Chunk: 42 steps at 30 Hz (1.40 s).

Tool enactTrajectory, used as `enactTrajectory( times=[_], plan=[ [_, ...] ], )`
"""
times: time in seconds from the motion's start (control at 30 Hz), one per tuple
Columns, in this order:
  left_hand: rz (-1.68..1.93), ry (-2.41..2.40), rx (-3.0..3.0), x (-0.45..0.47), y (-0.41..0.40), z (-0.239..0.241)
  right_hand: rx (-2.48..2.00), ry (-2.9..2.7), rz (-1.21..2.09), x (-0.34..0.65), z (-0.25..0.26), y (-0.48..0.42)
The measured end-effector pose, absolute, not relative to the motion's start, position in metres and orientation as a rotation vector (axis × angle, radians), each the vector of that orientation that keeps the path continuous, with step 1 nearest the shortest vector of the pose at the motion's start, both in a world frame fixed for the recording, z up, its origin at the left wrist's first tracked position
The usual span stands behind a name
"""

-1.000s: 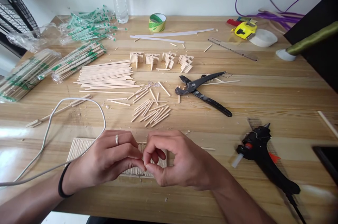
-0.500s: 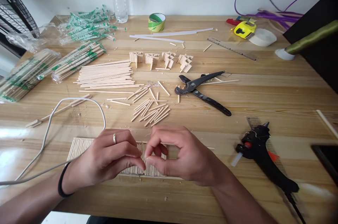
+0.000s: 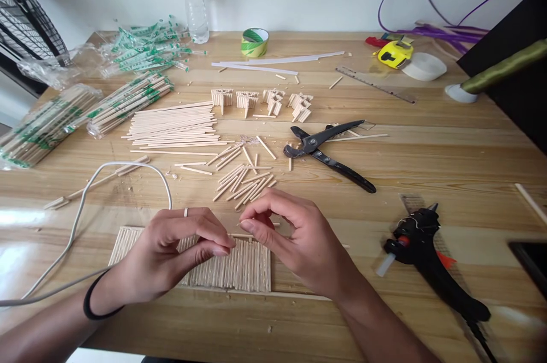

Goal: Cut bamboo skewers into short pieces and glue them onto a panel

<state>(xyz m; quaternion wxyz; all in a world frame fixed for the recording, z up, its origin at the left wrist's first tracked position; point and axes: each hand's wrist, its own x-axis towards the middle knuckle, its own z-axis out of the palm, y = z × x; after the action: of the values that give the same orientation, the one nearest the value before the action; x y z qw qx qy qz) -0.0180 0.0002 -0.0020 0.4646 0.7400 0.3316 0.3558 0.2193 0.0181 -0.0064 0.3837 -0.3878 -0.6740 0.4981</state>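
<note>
A flat panel of short wooden sticks (image 3: pixel 248 266), set side by side, lies on the table beneath both hands. Over its middle, my left hand (image 3: pixel 183 249) is closed in a pinch, thumb against fingertips; what it holds, if anything, is too small to name. My right hand (image 3: pixel 294 232) hovers above the panel's right end, thumb and forefinger pressed together at a tiny pale speck I cannot identify. A small gap separates the two hands' fingertips. Just beyond them is a loose pile of short cut sticks (image 3: pixel 245 183).
A black glue gun (image 3: pixel 421 243) lies at right, with black cutters (image 3: pixel 325 149) farther back. Long sticks (image 3: pixel 173 126) and several small stick assemblies (image 3: pixel 248 100) sit behind the pile. A white cable (image 3: pixel 77 220) loops at left; a bottle (image 3: pixel 194 4) stands behind.
My right hand has risen and moved slightly away from the panel, uncovering more of its right end. My left fingers remain pinched. The whole view has shifted a little.
</note>
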Motion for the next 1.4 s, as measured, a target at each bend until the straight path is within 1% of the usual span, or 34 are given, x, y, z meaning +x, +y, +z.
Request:
enactTrajectory(
  times=[0.63, 0.9, 1.0, 1.27, 1.4],
  plan=[
    [0.824, 0.879, 1.716, -0.0169, 0.0004, -0.0026, -0.961, -1.710, 1.305, 0.2157, -0.0065, 0.0156],
    [0.689, 0.905, 1.398, -0.0138, 0.0038, -0.0005, -0.977, -1.703, 1.347, 0.2142, -0.0072, 0.0128],
    [0.644, 0.895, 1.342, -0.0141, 0.0028, -0.0018, -0.997, -1.617, 1.471, 0.2124, -0.0063, 0.0122],
    [0.687, 0.839, 1.369, -0.0140, 0.0010, -0.0032, -1.033, -1.234, 1.980, 0.2123, -0.0077, 0.0115],
    [0.610, 0.832, 1.399, -0.0150, 0.0000, 0.0003, -1.012, -1.149, 2.094, 0.2148, -0.0108, 0.0097]
  ],
)
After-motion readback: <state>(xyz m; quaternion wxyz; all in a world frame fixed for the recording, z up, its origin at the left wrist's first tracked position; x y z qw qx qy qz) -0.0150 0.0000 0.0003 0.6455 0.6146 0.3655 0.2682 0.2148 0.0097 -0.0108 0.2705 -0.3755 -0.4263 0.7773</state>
